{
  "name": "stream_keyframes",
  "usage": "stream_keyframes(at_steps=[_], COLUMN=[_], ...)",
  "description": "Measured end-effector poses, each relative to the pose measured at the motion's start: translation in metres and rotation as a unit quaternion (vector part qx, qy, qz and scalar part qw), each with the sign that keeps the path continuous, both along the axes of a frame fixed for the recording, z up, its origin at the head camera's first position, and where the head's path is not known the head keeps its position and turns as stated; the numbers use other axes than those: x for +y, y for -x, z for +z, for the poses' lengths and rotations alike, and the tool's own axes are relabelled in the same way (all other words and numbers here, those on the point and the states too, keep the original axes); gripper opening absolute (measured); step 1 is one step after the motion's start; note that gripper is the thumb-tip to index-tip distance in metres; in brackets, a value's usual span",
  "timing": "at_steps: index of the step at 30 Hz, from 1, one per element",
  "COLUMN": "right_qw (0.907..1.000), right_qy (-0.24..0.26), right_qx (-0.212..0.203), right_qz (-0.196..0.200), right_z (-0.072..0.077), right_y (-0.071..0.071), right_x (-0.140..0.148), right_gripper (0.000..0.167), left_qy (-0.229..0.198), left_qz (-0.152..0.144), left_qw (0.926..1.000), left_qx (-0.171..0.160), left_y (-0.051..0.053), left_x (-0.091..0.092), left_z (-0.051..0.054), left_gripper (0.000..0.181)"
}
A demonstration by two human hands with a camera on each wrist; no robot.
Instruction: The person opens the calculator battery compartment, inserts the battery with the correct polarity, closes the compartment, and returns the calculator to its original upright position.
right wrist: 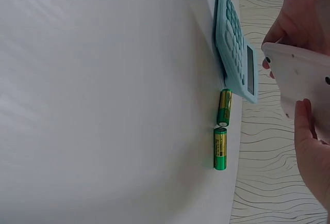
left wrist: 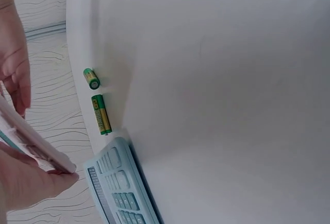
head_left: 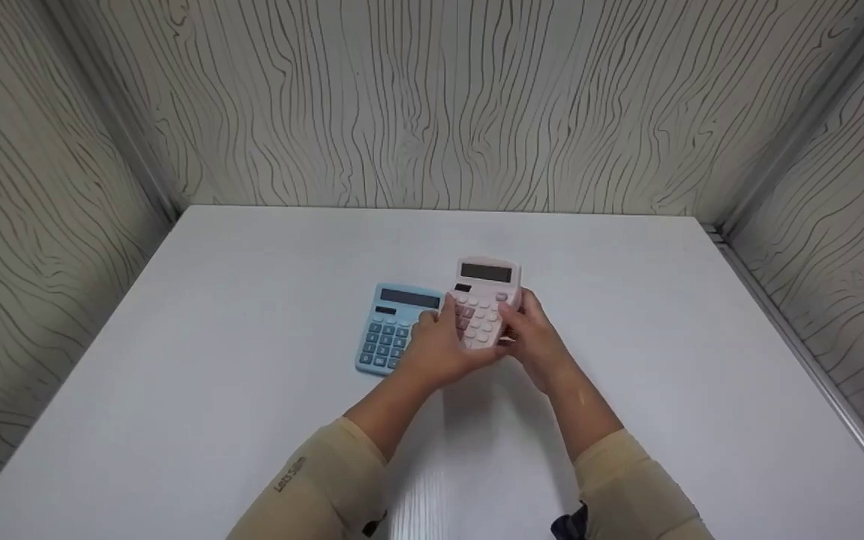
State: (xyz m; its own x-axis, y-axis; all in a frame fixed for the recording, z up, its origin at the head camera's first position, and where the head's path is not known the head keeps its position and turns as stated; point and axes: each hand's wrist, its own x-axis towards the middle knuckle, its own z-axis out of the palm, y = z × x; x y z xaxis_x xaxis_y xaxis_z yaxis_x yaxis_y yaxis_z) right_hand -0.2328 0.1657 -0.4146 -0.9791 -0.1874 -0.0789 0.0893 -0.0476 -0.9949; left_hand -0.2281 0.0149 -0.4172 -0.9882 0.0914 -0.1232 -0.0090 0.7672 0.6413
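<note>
Both hands hold a pink calculator (head_left: 488, 296) above the table, its screen and keys facing up. My left hand (head_left: 436, 352) grips its left side, thumb over the front near the keys. On the right edge, my right hand (head_left: 541, 341) has its thumb on the front and fingers behind; the right wrist view shows those fingers against the pale back. A blue calculator (head_left: 383, 330) lies on the table to the left, partly covered by the left hand. Two green-and-gold batteries, one battery (right wrist: 220, 149) and another battery (right wrist: 224, 108), lie near it, hidden in the head view.
A white table (head_left: 214, 315) spreads under the hands. Panels with a wood-grain line pattern, such as the back panel (head_left: 417, 105), enclose it behind and at both sides.
</note>
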Motion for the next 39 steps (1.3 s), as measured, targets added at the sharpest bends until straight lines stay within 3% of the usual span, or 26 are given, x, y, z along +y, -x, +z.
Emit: stream_keyframes(at_steps=[5, 8, 13, 17, 24, 29, 34, 37, 39], right_qw=[0.9997, 0.9995, 0.9998, 0.9999, 0.9988, 0.9989, 0.9997, 0.9992, 0.9985], right_qy=[0.02, 0.016, 0.003, 0.006, 0.045, 0.037, 0.007, -0.007, -0.005], right_qx=[0.012, 0.026, 0.021, 0.009, 0.012, 0.027, 0.023, 0.028, 0.036], right_qz=[0.011, 0.005, -0.001, 0.004, 0.01, 0.008, -0.008, -0.028, -0.04], right_z=[-0.003, -0.006, -0.012, -0.015, -0.012, -0.007, -0.004, -0.004, -0.003], right_y=[0.002, 0.004, 0.006, 0.007, 0.006, 0.005, 0.005, 0.005, 0.006], right_x=[0.008, 0.011, 0.015, 0.015, 0.01, 0.007, 0.004, 0.002, 0.0], right_gripper=[0.044, 0.045, 0.045, 0.053, 0.058, 0.065, 0.067, 0.071, 0.074], left_qy=[-0.055, -0.128, -0.255, -0.315, -0.427, -0.461, -0.481, -0.496, -0.5], left_qz=[-0.007, -0.013, -0.044, -0.079, -0.16, -0.211, -0.23, -0.222, -0.214], left_qw=[0.998, 0.9901, 0.9615, 0.9383, 0.8781, 0.8458, 0.823, 0.8145, 0.8149], left_qx=[-0.031, -0.056, -0.093, -0.117, -0.144, -0.165, -0.197, -0.202, -0.2], left_y=[0.0, 0.001, 0.002, 0.002, 0.001, 0.0, 0.0, 0.0, 0.0], left_x=[-0.002, -0.004, -0.01, -0.013, -0.011, -0.01, -0.011, -0.011, -0.01], left_z=[0.004, 0.005, 0.007, 0.008, 0.007, 0.002, -0.001, -0.002, -0.003], left_gripper=[0.116, 0.108, 0.097, 0.086, 0.069, 0.075, 0.076, 0.069, 0.063])
